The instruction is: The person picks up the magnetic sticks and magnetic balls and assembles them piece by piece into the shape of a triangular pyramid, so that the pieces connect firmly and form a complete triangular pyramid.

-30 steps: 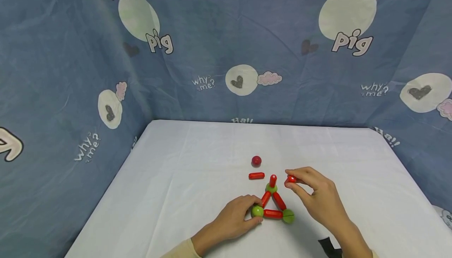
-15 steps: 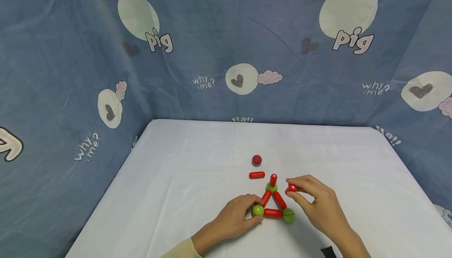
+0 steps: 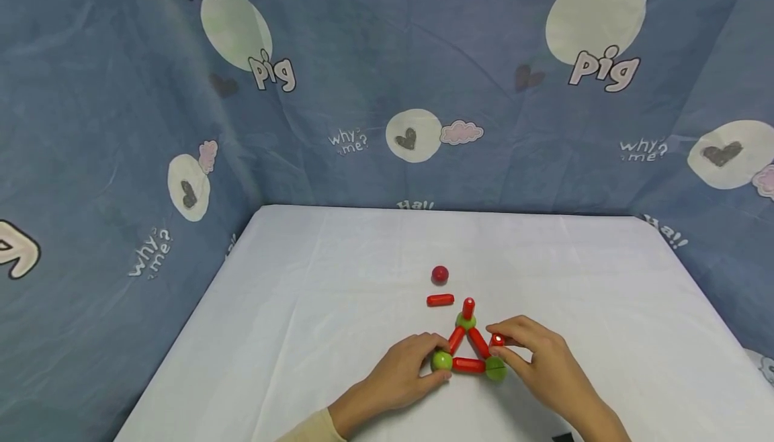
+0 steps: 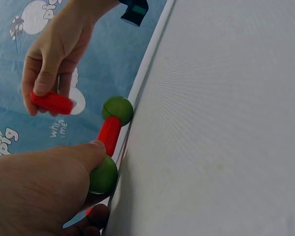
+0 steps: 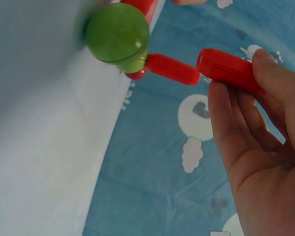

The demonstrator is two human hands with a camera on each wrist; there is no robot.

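Three green balls joined by red rods form a triangle on the white table. My left hand point(image 3: 406, 371) grips the left green ball point(image 3: 442, 361), thumb in front and fingers behind. Between the right hand's point(image 3: 541, 361) thumb and fingers is pinched a loose red rod point(image 5: 228, 71), held just above the right green ball point(image 3: 496, 369). That rod is upright, its pale end facing the head camera. From the far green ball point(image 3: 465, 321) another red rod point(image 3: 468, 308) stands up. A red rod point(image 3: 468, 365) links the two near balls.
Behind the triangle, a single red rod point(image 3: 440, 300) lies on the white table point(image 3: 338, 260), with a red ball point(image 3: 440, 275) farther back. Blue printed cloth point(image 3: 338, 79) hangs around the back and sides. A dark device point(image 4: 135, 11) is on the right wrist.
My right hand has come toward me with the red rod, from beside the far ball to above the right green ball. The left hand has stayed on its ball.
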